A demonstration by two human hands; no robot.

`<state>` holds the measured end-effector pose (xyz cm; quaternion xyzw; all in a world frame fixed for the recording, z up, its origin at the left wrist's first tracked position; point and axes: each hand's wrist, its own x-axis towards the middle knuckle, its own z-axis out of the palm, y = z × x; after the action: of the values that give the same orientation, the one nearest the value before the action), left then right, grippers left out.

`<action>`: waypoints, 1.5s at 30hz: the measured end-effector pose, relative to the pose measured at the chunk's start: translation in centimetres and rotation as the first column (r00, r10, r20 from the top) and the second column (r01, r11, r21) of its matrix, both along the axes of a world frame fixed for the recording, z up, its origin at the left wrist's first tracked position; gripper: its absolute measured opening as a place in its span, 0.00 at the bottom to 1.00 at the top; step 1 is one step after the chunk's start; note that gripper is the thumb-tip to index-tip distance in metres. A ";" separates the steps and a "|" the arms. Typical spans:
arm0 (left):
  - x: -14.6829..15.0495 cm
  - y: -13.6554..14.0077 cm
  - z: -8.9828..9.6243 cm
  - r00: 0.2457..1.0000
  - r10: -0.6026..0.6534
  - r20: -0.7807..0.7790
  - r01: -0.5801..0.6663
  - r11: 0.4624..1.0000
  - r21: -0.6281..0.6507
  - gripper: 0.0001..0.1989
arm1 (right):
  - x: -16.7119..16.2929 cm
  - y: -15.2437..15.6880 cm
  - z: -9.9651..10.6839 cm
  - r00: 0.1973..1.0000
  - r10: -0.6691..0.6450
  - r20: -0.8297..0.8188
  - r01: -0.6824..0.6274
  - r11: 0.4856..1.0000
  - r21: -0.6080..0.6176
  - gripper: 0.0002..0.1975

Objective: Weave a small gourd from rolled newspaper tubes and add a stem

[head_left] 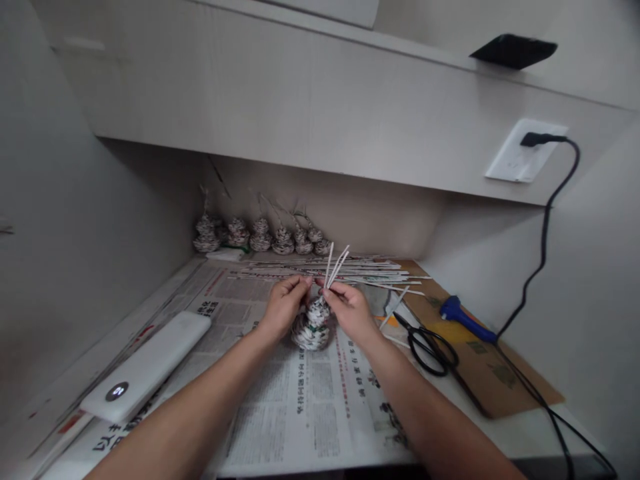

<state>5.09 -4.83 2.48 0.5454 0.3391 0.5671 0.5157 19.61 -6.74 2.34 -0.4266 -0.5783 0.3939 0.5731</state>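
Note:
A small gourd-shaped weaving [311,331] of rolled newspaper stands on the newspaper between my hands, with a green band round its waist. Several thin white paper strips [336,263] stick up from its narrow top. My right hand [354,308] is closed, thumb and finger pinching the base of those strips at the neck. On the other side of the neck, my left hand [286,303] is also closed in a pinch. Whatever lies between its fingertips is too small to make out.
Several finished woven gourds [283,241] line the back wall. Loose paper strips [360,270] lie before them. To the right are black scissors [433,350], a blue-handled glue gun [467,320] with a cord, and a brown board [505,380]. A white power bank [147,367] lies left.

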 end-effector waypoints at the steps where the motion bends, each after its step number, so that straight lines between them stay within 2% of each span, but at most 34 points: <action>1: 0.0 0.0 0.0 1.000 0.012 -0.012 -0.012 1.000 0.010 0.21 | -0.1 -0.1 -0.3 1.000 -0.008 -0.021 0.009 1.000 0.003 0.14; 3: 0.0 -0.1 0.1 1.000 0.000 -0.017 0.001 1.000 0.015 0.21 | -0.1 -0.4 -0.6 0.999 0.005 -0.052 -0.004 1.000 0.019 0.14; 6: 0.0 -0.3 0.3 0.996 -0.087 0.009 0.087 0.996 0.031 0.13 | 0.2 -0.9 -0.6 0.997 0.040 -0.061 -0.038 0.999 0.034 0.13; 10: 0.0 -0.6 0.6 0.980 -0.201 0.007 0.201 0.978 0.058 0.12 | 0.6 -1.1 -0.5 1.000 -0.010 0.002 0.010 0.999 0.037 0.14; 13: -0.1 -0.5 0.6 0.986 -0.168 -0.019 0.169 0.984 0.060 0.10 | 1.0 -1.3 -0.4 0.981 -0.117 0.152 0.104 0.990 0.090 0.14; 16: -0.3 -0.4 0.6 0.988 -0.114 -0.104 0.123 0.989 0.079 0.09 | 1.4 -1.5 -0.2 0.921 -0.248 0.301 0.195 0.961 0.195 0.14; 24: -0.7 -0.4 0.7 0.967 -0.088 -0.241 0.117 0.987 0.109 0.10 | 1.9 -1.8 0.9 0.877 -0.292 0.382 0.187 0.939 0.289 0.13; 28: -0.6 -0.3 0.7 0.966 -0.091 -0.241 0.124 0.985 0.122 0.11 | 2.0 -1.6 0.8 0.905 -0.241 0.352 0.161 0.957 0.241 0.12; 34: -0.3 -0.4 0.5 0.983 -0.102 -0.153 0.120 0.986 0.115 0.10 | 2.0 -1.4 0.5 0.944 -0.171 0.283 0.140 0.982 0.128 0.16; 39: -0.2 -0.5 0.6 0.984 -0.109 -0.144 0.127 0.984 0.126 0.09 | 1.7 -1.6 0.8 0.993 -0.050 0.111 0.054 0.998 -0.032 0.19; 41: -0.3 -0.5 0.7 0.981 -0.126 -0.146 0.143 0.983 0.113 0.10 | 1.5 -1.7 0.9 0.995 -0.049 0.089 0.052 0.998 -0.040 0.17; 45: -0.6 -0.5 0.8 0.970 -0.171 -0.172 0.188 0.979 0.084 0.11 | 1.5 -1.8 1.0 0.990 -0.062 0.126 0.059 0.998 0.031 0.10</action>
<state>4.46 -5.33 3.24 0.6437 0.3010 0.4873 0.5075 21.14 -8.50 3.31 -0.4604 -0.6055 0.3407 0.5526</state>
